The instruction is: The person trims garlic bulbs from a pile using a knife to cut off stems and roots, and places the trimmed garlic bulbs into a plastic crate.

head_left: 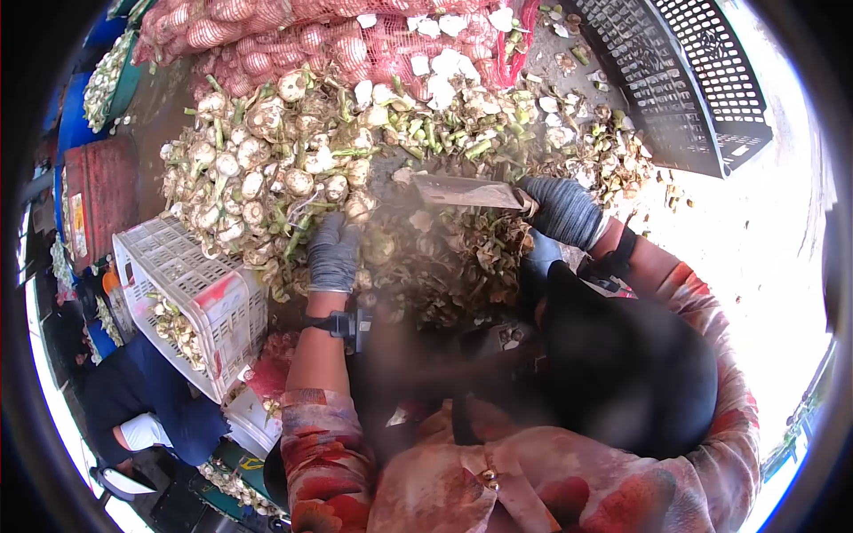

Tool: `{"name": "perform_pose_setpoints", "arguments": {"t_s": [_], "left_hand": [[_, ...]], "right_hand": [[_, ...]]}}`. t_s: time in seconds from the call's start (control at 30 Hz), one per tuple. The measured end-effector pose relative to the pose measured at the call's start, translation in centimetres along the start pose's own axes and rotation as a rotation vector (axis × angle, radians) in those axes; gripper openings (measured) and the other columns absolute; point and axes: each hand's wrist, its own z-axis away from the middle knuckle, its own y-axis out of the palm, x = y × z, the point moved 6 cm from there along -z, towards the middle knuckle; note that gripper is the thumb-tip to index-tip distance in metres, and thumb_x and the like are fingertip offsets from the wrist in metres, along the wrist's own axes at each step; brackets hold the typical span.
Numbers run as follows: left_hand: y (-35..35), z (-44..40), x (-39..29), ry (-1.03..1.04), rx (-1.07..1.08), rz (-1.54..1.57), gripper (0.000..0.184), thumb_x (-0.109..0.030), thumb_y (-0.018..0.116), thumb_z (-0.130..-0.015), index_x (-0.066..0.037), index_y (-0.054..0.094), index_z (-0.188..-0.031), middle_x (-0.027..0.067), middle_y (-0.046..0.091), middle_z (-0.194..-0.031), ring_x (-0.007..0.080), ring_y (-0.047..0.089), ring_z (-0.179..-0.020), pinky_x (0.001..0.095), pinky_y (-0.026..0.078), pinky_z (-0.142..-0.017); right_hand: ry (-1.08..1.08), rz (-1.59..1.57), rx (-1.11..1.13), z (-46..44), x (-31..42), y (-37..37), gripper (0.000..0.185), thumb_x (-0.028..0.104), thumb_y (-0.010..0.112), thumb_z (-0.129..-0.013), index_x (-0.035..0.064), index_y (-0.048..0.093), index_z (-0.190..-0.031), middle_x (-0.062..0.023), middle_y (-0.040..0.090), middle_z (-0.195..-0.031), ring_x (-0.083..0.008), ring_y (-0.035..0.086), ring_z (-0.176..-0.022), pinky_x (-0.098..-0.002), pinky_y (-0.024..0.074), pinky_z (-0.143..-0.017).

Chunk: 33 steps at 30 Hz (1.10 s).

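Observation:
My right hand (pixel 565 211), in a grey-blue glove, is closed on the handle of a wide knife (pixel 471 193). The blade points left over the cut stems and peels (pixel 444 258). On the left, my left hand (pixel 334 253), gloved too, reaches to the lower right edge of a big heap of bulbs with stems (pixel 258 178). Its fingers point forward against the heap, and whether they grip a bulb is hidden. A gap separates the knife tip from my left hand.
Red net sacks of bulbs (pixel 258 62) lie behind the heap. A black crate (pixel 653 80) stands at back right, a white crate (pixel 191 293) at left. Another person (pixel 151 400) bends at lower left, beside a knife. My dark-clothed knee (pixel 622 364) is at right.

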Motion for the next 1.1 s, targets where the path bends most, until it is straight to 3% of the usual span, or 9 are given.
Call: {"name": "perform_pose_setpoints", "arguments": {"t_s": [0.13,0.43,0.63,0.73,0.8,0.83,0.97,1.07,1.1], "left_hand": [[2.6,3.4,-3.8,0.062,-0.005,0.507,0.034,-0.010,0.056,-0.093,0.004,0.052,-0.124,0.0093,0.061,-0.113,0.0170,0.056,-0.100,0.0297,0.045,-0.092],[5.4,6.3,-7.4,0.531,0.224,0.082,0.036,-0.007,0.052,-0.095,0.002,0.047,-0.130,0.0127,0.060,-0.122,0.0209,0.059,-0.108,0.0320,0.048,-0.094],[8.2,6.5,-6.2,0.003,0.471,0.935,0.054,-0.004,0.059,-0.091,-0.002,0.035,-0.139,0.0148,0.056,-0.126,0.0221,0.060,-0.106,0.0306,0.051,-0.093],[7.0,6.4,-8.0,0.164,0.336,0.792,0.042,-0.003,0.060,-0.089,-0.002,0.049,-0.129,0.0135,0.062,-0.115,0.0192,0.063,-0.098,0.0310,0.054,-0.083],[5.8,6.3,-10.2,0.405,0.214,0.380,0.023,-0.004,0.061,-0.087,-0.001,0.063,-0.110,0.0110,0.068,-0.100,0.0159,0.065,-0.089,0.0305,0.054,-0.073],[5.9,6.2,-10.3,0.346,0.163,0.413,0.011,-0.005,0.063,-0.086,0.000,0.068,-0.094,0.0092,0.069,-0.089,0.0140,0.065,-0.081,0.0297,0.052,-0.068],[6.3,6.1,-11.6,0.354,0.190,0.408,0.010,-0.005,0.064,-0.085,-0.001,0.069,-0.092,0.0085,0.069,-0.090,0.0142,0.065,-0.081,0.0289,0.052,-0.068],[6.6,6.6,-12.4,0.315,0.226,0.547,0.030,-0.009,0.063,-0.089,-0.003,0.053,-0.116,0.0085,0.060,-0.109,0.0173,0.058,-0.098,0.0314,0.049,-0.086],[6.3,6.9,-12.1,0.192,0.212,0.557,0.035,-0.008,0.066,-0.087,-0.004,0.050,-0.118,0.0069,0.058,-0.109,0.0156,0.056,-0.097,0.0300,0.048,-0.087]], "right_hand": [[-0.170,-0.071,0.007,-0.8,4.3,-1.7,0.027,0.021,0.062,-0.079,0.0103,0.060,-0.104,-0.0149,0.066,-0.083,-0.0358,0.065,-0.078,-0.0454,0.0518,-0.065],[-0.392,-0.012,-0.021,1.2,6.8,-2.4,0.044,0.012,0.064,-0.072,0.0120,0.057,-0.115,-0.0129,0.064,-0.084,-0.0333,0.066,-0.075,-0.0442,0.0508,-0.061],[-0.388,0.019,0.047,1.4,6.7,-1.8,0.045,0.012,0.065,-0.070,0.0116,0.057,-0.114,-0.0117,0.064,-0.084,-0.0331,0.066,-0.077,-0.0449,0.0504,-0.063],[-0.395,0.059,0.008,1.1,6.1,-0.3,0.041,0.011,0.066,-0.069,0.0123,0.057,-0.109,-0.0106,0.064,-0.085,-0.0328,0.066,-0.079,-0.0444,0.0506,-0.063],[-0.299,-0.015,0.001,0.6,4.8,0.3,0.039,0.012,0.068,-0.069,0.0131,0.056,-0.106,-0.0106,0.063,-0.086,-0.0327,0.066,-0.080,-0.0439,0.0511,-0.064],[-0.302,-0.010,-0.001,0.4,4.9,0.0,0.039,0.012,0.068,-0.069,0.0131,0.056,-0.106,-0.0106,0.063,-0.086,-0.0327,0.066,-0.080,-0.0439,0.0511,-0.064],[-0.189,0.024,0.097,0.4,4.1,0.0,0.039,0.016,0.072,-0.068,0.0129,0.056,-0.104,-0.0114,0.064,-0.086,-0.0331,0.066,-0.082,-0.0429,0.0519,-0.065],[-0.208,0.068,0.007,0.7,1.3,1.4,0.035,0.023,0.073,-0.073,0.0109,0.058,-0.103,-0.0153,0.067,-0.088,-0.0342,0.067,-0.081,-0.0431,0.0522,-0.066],[0.050,0.061,0.063,0.2,-2.2,1.4,0.035,0.029,0.072,-0.076,0.0101,0.059,-0.103,-0.0171,0.067,-0.086,-0.0346,0.067,-0.081,-0.0433,0.0523,-0.067]]}}
